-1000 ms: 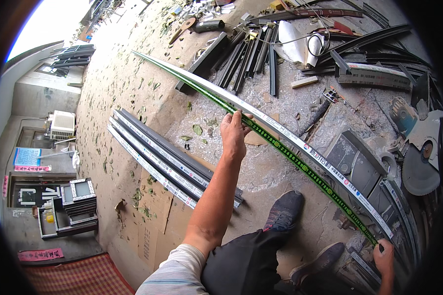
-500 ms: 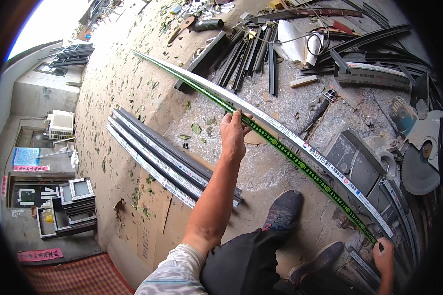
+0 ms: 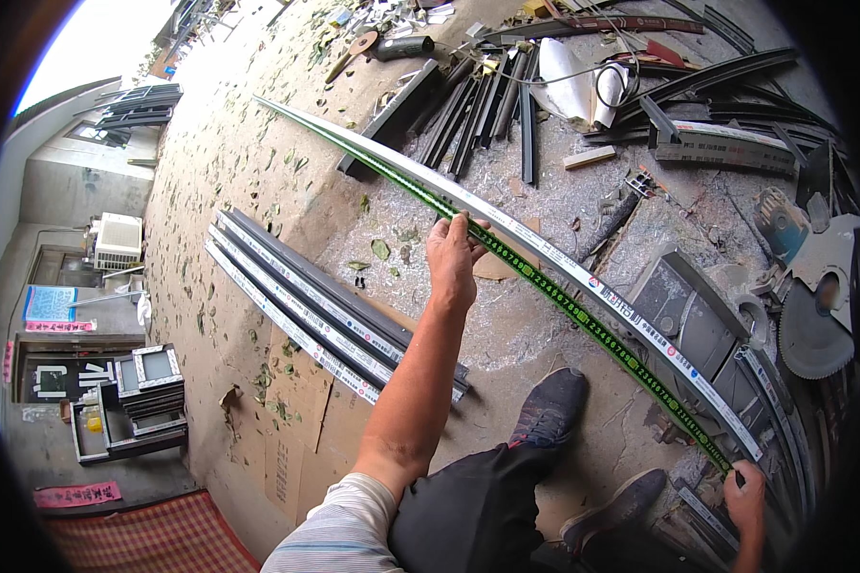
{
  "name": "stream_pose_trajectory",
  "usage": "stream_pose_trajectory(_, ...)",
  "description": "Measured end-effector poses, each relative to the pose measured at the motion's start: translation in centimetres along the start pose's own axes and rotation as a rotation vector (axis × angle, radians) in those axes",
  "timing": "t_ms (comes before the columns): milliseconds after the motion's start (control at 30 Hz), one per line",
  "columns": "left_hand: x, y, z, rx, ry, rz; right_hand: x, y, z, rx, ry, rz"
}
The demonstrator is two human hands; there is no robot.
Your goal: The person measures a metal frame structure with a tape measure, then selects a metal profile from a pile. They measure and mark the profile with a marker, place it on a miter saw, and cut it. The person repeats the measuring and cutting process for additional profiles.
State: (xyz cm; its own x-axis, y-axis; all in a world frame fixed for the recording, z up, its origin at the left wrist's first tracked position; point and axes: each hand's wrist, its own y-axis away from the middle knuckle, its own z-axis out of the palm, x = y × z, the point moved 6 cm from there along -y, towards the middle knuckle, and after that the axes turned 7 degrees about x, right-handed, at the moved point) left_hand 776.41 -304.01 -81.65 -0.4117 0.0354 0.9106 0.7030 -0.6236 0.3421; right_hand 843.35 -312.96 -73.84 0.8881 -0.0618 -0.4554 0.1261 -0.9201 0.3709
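A long green tape measure [image 3: 597, 329] is stretched out alongside a white-faced metal profile [image 3: 545, 250]. My left hand [image 3: 452, 258] pinches the tape partway along, thumb and fingers closed over it. At the lower right, my right hand [image 3: 745, 501] is closed on the tape's near end, close to the end of the profile. From there the tape runs up and left, past my left hand, narrowing toward the profile's far end. Whether my left fingers also touch the profile is hard to make out.
A cut-off saw [image 3: 822, 306] with a round blade stands at the right. Bundled profiles [image 3: 320, 315] lie left of my left arm. Dark offcuts [image 3: 478, 105] and scrap fill the upper right. Stacked frames [image 3: 148, 401] lean at the left wall.
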Motion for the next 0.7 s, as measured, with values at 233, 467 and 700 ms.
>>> stream_pose_trajectory(233,-0.1,0.1,-0.2,0.002,-0.016,-0.002,-0.2,-0.1,0.1,-0.024,-0.02,-0.025)
stream_pose_trajectory(467,-0.1,0.4,-0.6,0.006,-0.042,-0.014,-0.9,0.4,0.0,-0.014,-0.042,-0.02)
stream_pose_trajectory(700,-0.9,-1.4,-2.0,0.111,-0.274,0.188,-1.4,0.4,-1.9,0.028,0.006,-0.02)
